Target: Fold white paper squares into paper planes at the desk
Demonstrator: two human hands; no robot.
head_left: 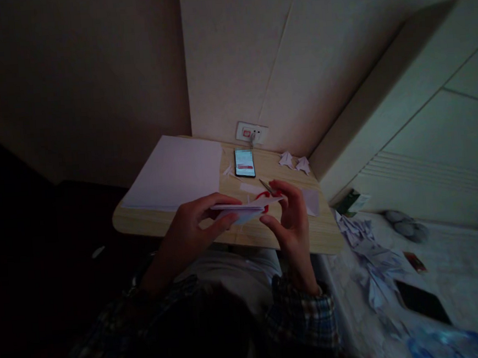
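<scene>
My left hand (198,221) holds a folded white paper (239,215) in the air above the front of the small wooden table, its thumb below and its fingers on top. At the paper's right end is my right hand (289,213), with curved fingers by the pointed tip and the thumb apart from them, a little below the paper. Whether those fingers touch the tip is hard to tell. Behind the paper lie red-handled scissors (266,185) on the table, their handles partly hidden by the paper and my right hand.
On the wooden table (321,233) are a stack of white paper (176,173), a lit phone (245,162), paper scraps (227,170) and two small folded paper shapes (286,160). A socket (252,132) is on the wall. At right, a bed holds crumpled folded papers (373,256) and a dark tablet-like object (422,301).
</scene>
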